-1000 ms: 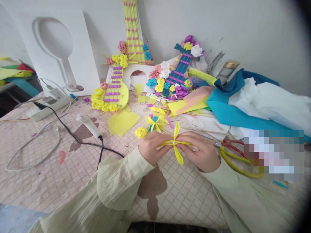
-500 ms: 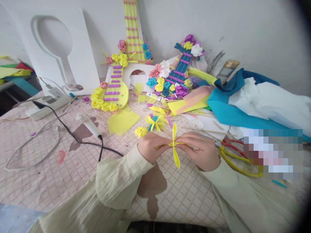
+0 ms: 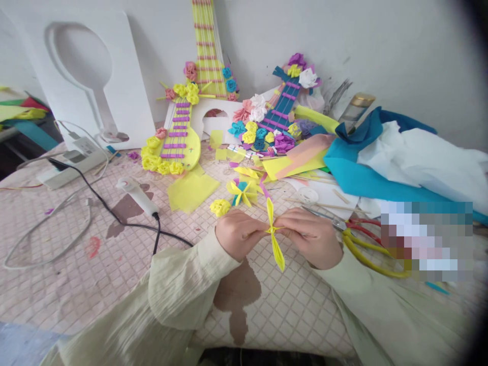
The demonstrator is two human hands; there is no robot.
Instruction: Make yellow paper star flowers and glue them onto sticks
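Observation:
A folded yellow paper flower (image 3: 277, 249) with narrow petals is held above the table between my two hands. My left hand (image 3: 237, 233) pinches its left petal, and my right hand (image 3: 313, 235) pinches the right one. The other two petals point away from me and toward me. Just beyond my left hand lie a yellow paper rose (image 3: 220, 207) and a yellow pinwheel-like paper flower (image 3: 246, 193) with a teal piece under it. Beside my right hand are scissors (image 3: 362, 229) with red and yellow handles, their blades partly behind the hand.
Paper-flowered toy guitars, one yellow (image 3: 189, 147) and one blue (image 3: 280, 109), lean at the back. A glue gun (image 3: 137, 195) with a black cord lies left, near a power strip (image 3: 72, 162). Yellow sheets (image 3: 192, 190) and teal paper (image 3: 366, 178) lie around.
The yellow flower has tilted slightly, its near petal dipping toward me. My fingers have drawn a little closer to its centre, and the right hand has shifted slightly left.

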